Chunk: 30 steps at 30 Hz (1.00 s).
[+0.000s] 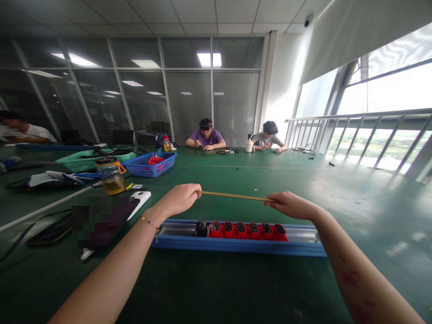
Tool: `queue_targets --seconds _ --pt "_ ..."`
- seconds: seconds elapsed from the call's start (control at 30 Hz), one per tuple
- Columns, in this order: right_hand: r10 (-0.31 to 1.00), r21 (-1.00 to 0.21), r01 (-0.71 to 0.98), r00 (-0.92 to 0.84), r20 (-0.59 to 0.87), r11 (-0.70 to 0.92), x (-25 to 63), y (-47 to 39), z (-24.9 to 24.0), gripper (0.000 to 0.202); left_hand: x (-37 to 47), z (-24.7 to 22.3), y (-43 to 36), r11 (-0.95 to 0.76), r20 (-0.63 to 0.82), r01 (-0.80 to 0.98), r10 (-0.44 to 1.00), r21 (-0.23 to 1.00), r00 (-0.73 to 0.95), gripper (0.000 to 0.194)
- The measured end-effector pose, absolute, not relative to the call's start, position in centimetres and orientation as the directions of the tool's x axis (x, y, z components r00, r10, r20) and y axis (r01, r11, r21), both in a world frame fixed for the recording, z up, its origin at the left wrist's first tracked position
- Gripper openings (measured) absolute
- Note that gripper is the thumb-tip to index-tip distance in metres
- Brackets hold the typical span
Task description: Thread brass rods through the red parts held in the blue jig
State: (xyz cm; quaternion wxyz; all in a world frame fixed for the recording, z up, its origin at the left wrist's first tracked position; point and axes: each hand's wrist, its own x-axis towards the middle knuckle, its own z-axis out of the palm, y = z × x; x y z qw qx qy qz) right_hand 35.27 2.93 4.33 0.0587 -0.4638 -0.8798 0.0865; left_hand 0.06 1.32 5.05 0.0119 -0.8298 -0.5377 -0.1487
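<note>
Between my two hands a thin yellow strip (232,195) runs nearly straight, sloping slightly down to the right. My left hand (182,198) is closed on one end of it, and my right hand (290,204) pinches the other. Below the strip, a long blue tray-like rail (236,245) with a silvery channel lies across the table. Several red blocks with black tops (240,230) stand in a row in the channel, with one black block (201,228) at their left end. Both hands are above the rail's far side, apart from the blocks.
To the left lie a dark-screened tablet (108,222), a jar of amber liquid (113,180), a blue basket (151,168) and a green basket (77,163). Cables trail over the green table (209,288). Across it sit a person in purple (205,137) and another in grey (269,137).
</note>
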Motion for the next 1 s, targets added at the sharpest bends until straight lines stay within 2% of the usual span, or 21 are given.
queue_targets --seconds 0.17,0.3,0.37,0.43,0.6,1.0 --pt "0.748 -0.397 0.741 -0.641 -0.175 0.542 36.4 1.1 5.9 0.043 0.5 5.5 0.2 -0.474 0.142 0.847 0.881 0.240 0.452 0.025" --pt "0.726 -0.567 0.678 -0.661 -0.190 0.468 36.7 0.9 5.9 0.043 -0.1 6.1 -0.6 -0.463 -0.065 0.806 0.852 0.368 0.519 0.033" --pt "0.716 -0.613 0.660 -0.666 -0.210 0.434 36.8 1.3 5.5 0.041 -0.6 6.2 -0.5 -0.444 -0.146 0.787 0.825 0.429 0.546 0.042" --pt "0.687 -0.637 0.661 -0.675 -0.271 0.397 36.9 1.7 5.1 0.040 -1.0 6.0 -0.3 -0.409 -0.183 0.778 0.820 0.477 0.543 0.041" --pt "0.612 -0.645 0.690 -0.676 -0.411 0.329 36.9 1.9 4.5 0.042 -1.3 5.1 0.5 -0.332 -0.281 0.771 0.794 0.543 0.539 0.038" --pt "0.685 -0.494 0.812 -0.552 -0.476 0.312 36.9 2.1 3.7 0.059 -0.6 4.1 0.8 -0.300 -0.376 0.810 0.768 0.504 0.518 0.039"
